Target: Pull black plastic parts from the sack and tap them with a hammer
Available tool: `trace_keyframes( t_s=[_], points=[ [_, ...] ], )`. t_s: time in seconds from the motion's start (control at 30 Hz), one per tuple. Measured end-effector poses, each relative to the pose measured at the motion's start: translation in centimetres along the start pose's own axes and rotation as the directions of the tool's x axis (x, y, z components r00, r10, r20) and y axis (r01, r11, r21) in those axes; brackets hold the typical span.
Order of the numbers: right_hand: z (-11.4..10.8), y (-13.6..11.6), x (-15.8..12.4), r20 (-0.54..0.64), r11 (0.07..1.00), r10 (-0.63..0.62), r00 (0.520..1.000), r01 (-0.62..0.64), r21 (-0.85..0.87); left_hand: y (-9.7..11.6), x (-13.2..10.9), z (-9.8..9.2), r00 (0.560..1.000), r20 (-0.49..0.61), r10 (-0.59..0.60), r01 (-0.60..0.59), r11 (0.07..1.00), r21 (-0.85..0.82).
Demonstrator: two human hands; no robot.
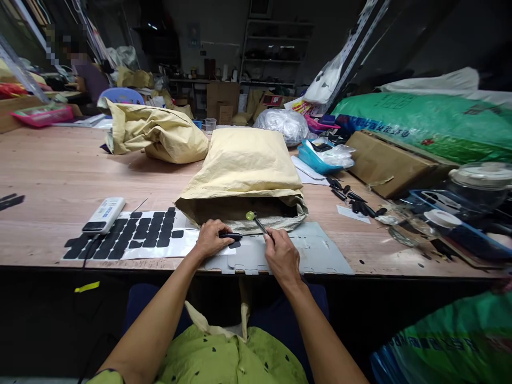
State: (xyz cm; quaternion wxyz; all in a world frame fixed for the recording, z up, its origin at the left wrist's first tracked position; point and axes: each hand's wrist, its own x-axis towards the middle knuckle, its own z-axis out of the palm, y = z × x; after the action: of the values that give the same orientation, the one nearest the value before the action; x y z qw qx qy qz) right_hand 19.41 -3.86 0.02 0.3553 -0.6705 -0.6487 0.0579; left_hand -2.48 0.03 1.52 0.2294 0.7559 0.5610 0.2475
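My left hand (213,238) is closed on a short black rod-like part (231,236), pressed near the front of a grey-white board (316,250). In my right hand (283,254) is a small mallet (250,215) with a round yellow-green head and a thin dark handle. Its head is raised beyond the black part, in front of the open mouth of a paper sack (250,160). The sack lies on its side, and its dark inside cannot be made out. Left of my left hand, a white sheet (188,245) carries rows of black rounded pads (138,234).
A white device (104,215) with a cable rests on the pad sheet. Another paper sack (172,136) lies behind at left. To the right are loose black parts (356,202), a blue bowl (316,160), a cardboard box (388,160) and a blue tray (476,234). A person (90,74) sits at far left.
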Motion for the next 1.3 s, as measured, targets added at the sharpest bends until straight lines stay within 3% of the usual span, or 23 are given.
trace_keyframes(
  t_s=[0.1, 0.2, 0.43, 0.67, 0.83, 1.07, 1.3],
  points=[
    [-0.4, -1.6, -1.8, 0.053, 0.966, -0.077, 0.996, 0.061, 0.252, 0.1, 0.0, 0.0, 1.000, -0.008, -0.013, 0.013, 1.000, -0.024],
    [-0.5, -2.8, -3.3, 0.103, 0.941, -0.105, 0.989, 0.065, 0.332, 0.0, 0.0, 0.1, 1.000, 0.007, -0.016, 0.016, 1.000, -0.022],
    [-1.0, -4.0, -4.3, 0.081, 0.937, -0.189, 0.979, 0.155, 0.314, -0.2, 0.0, -0.1, 0.999, 0.041, -0.004, 0.004, 1.000, 0.013],
    [-0.7, -3.8, -5.1, 0.071, 0.958, -0.236, 0.969, 0.220, 0.186, -0.2, 0.0, 0.0, 0.999, 0.048, -0.001, 0.000, 1.000, 0.018],
    [-0.2, -3.5, -5.2, 0.154, 0.971, -0.228, 0.961, 0.213, 0.107, -0.3, 0.0, 0.1, 0.999, 0.048, 0.003, -0.004, 1.000, 0.016],
    [-0.8, -3.0, -4.9, 0.033, 0.969, -0.197, 0.980, 0.190, 0.160, -0.2, 0.0, 0.1, 0.999, 0.041, -0.008, 0.008, 1.000, 0.000],
    [-1.0, -2.2, -4.9, 0.095, 0.976, -0.198, 0.976, 0.187, 0.111, -0.3, 0.0, 0.3, 1.000, 0.029, -0.012, 0.012, 1.000, -0.012]
  ],
)
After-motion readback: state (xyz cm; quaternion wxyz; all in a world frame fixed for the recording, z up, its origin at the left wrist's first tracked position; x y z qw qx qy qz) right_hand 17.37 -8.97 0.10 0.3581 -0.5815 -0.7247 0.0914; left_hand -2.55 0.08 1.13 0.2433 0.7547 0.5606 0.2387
